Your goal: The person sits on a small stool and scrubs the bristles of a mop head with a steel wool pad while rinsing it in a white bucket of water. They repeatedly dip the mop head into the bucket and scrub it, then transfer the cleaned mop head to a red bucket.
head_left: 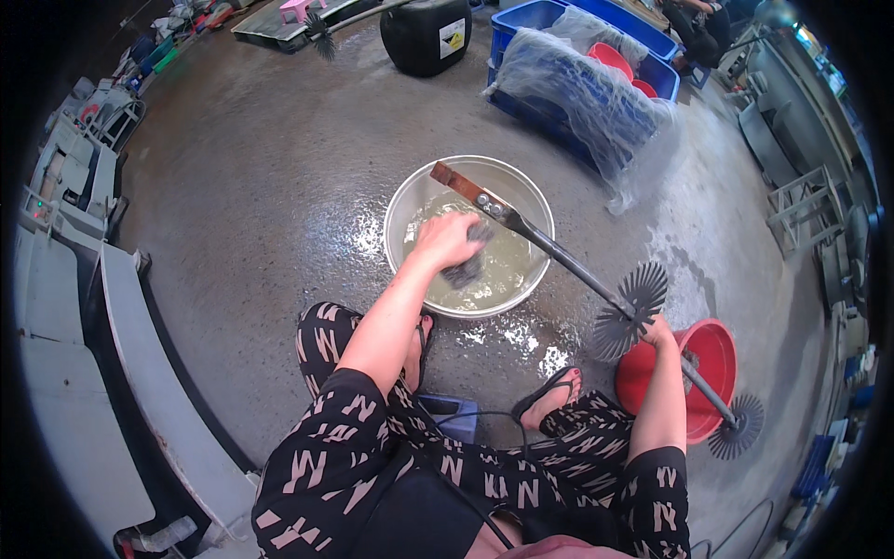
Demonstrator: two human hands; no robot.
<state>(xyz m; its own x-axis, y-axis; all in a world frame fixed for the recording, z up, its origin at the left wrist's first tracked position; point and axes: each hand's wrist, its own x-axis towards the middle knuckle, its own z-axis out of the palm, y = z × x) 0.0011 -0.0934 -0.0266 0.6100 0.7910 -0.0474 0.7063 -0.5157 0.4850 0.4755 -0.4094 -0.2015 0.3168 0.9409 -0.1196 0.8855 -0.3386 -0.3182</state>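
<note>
Over the metal basin (398, 191) of cloudy water, my left hand (445, 238) is closed on a dark grey scrubbing pad (463, 270), blurred by motion. My right hand (657, 332) grips a long metal shaft (570, 261) beside a dark toothed disc (643, 289); the disc partly hides the fingers. The shaft slants across the basin, its flat reddish-brown end piece (453, 179) bolted on above the water. Its lower end passes over a red bucket (717, 349) and carries a second toothed disc (738, 427).
A blue crate (577, 116) draped with clear plastic sheet stands far right, near a black drum (424, 37). Another disc-tipped shaft (358, 17) lies beyond. Grey machinery (74, 307) lines the left. A small blue-grey stool (452, 417) is beneath me, and the floor (242, 186) is wet.
</note>
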